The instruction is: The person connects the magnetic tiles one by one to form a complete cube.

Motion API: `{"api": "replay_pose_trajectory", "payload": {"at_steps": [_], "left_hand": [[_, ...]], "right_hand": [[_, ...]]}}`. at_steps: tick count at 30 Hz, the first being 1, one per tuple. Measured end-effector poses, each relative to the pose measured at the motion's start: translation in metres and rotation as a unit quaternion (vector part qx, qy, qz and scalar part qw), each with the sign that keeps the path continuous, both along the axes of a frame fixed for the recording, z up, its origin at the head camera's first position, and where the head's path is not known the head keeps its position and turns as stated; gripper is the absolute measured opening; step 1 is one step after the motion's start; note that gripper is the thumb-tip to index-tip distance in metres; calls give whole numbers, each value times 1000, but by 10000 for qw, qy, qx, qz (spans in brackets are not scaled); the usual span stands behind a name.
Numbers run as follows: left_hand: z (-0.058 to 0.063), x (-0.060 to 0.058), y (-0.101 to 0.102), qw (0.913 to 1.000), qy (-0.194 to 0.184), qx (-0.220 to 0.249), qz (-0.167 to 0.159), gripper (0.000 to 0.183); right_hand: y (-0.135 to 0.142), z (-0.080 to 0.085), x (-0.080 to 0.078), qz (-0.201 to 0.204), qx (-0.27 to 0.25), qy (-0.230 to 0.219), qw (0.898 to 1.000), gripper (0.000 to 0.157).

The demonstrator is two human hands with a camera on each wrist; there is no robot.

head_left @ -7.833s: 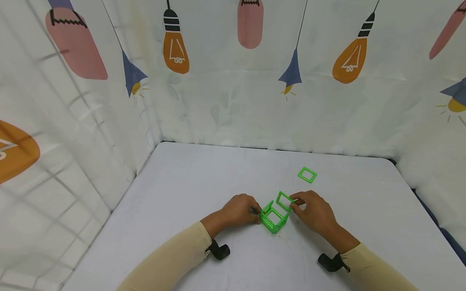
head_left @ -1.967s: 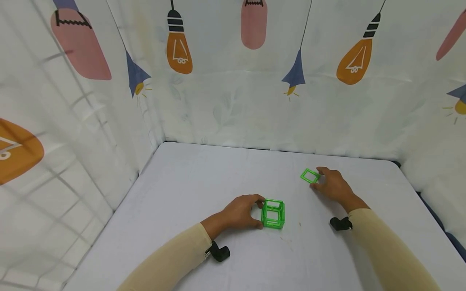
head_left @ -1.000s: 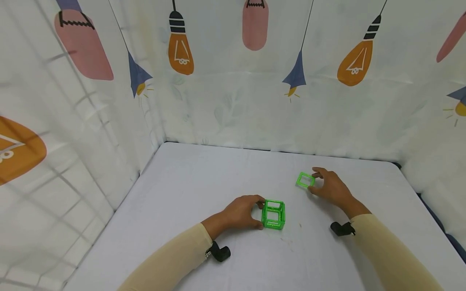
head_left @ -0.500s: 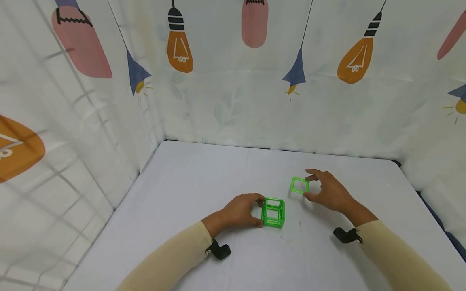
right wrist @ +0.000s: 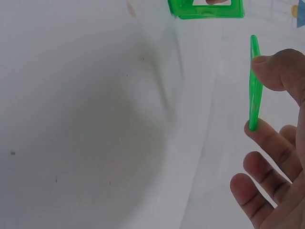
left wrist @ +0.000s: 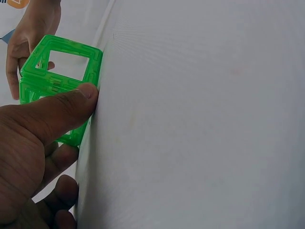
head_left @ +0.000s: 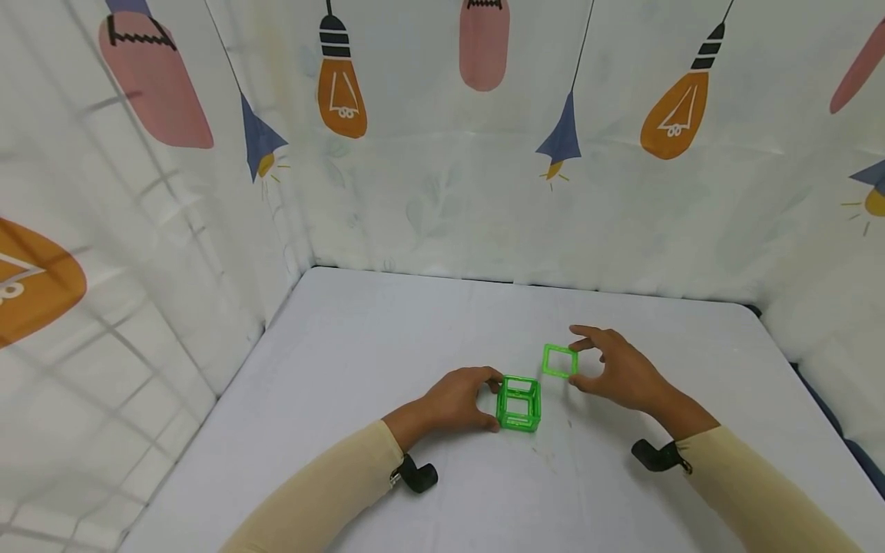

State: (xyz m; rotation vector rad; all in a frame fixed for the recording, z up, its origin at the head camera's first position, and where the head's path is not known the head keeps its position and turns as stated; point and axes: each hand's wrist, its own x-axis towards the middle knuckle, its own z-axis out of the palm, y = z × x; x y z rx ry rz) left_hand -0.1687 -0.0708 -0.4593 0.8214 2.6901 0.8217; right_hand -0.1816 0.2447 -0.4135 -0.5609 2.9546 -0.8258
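Observation:
A see-through green cube of magnetic tiles stands on the table. My left hand grips its left side; in the left wrist view the thumb lies over the near face of the cube, with fingers behind. Up and to the right, my right hand pinches a single square magnetic tile by its right edge, raised off the table and apart from the cube. The right wrist view has this tile edge-on between thumb and a fingertip. Part of the cube appears at that view's top.
A white cloth covers the table. Printed white curtains rise along its back and sides. Each sleeved wrist carries a black camera mount, such as the left mount.
My right hand has picked the loose tile up from the back right and carried it left and nearer, towards the cube. Earlier it held another tile at the cube. The left hand stays.

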Motion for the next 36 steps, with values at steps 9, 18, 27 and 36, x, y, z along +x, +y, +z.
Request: {"api": "replay_pose_trajectory", "payload": {"at_steps": [9,18,27,36], "left_hand": [[0,0,0,10000,-65,22,16,73],[-1,-1,-1,10000,-10,0,-36,72],[-2,-2,-1,10000,-39,42,-19,73],[-3,-2,-1,10000,-5,60,-37,72]], "right_hand": [[-7,1,7,117,13,39,9999,87],[-13,2,14,281,-180,118,9994,87],[-21,3,21,393,-138,114,9991,87],[-28,1,27,476,-143,134,9987,86]]}}
